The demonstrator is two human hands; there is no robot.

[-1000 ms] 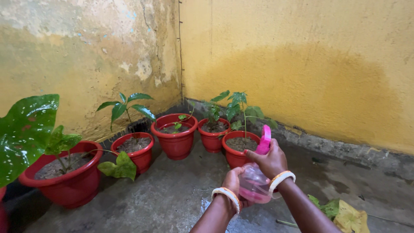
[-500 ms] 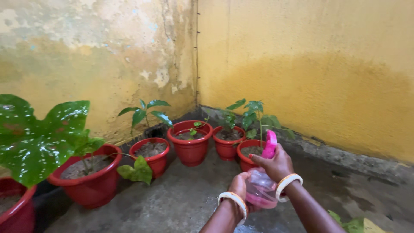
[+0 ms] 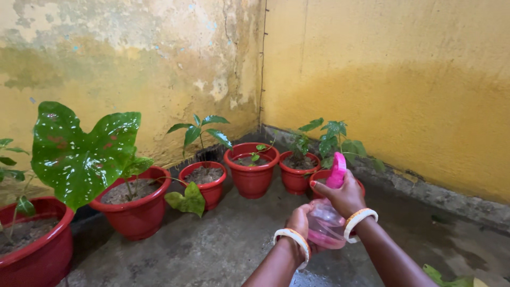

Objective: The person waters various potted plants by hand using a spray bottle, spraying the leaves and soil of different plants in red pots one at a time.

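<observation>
Yellow corner wall [image 3: 382, 79]; six red pots [image 3: 252, 170]; one pink spray bottle [image 3: 326, 220].

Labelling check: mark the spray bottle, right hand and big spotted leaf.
spray bottle [image 3: 325, 227]: head view, clear pink body.
right hand [image 3: 344, 195]: head view, back of hand.
spotted leaf [image 3: 79, 154]: head view, leaf middle.

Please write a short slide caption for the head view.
Both hands hold a pink spray bottle before red plant pots.
</observation>
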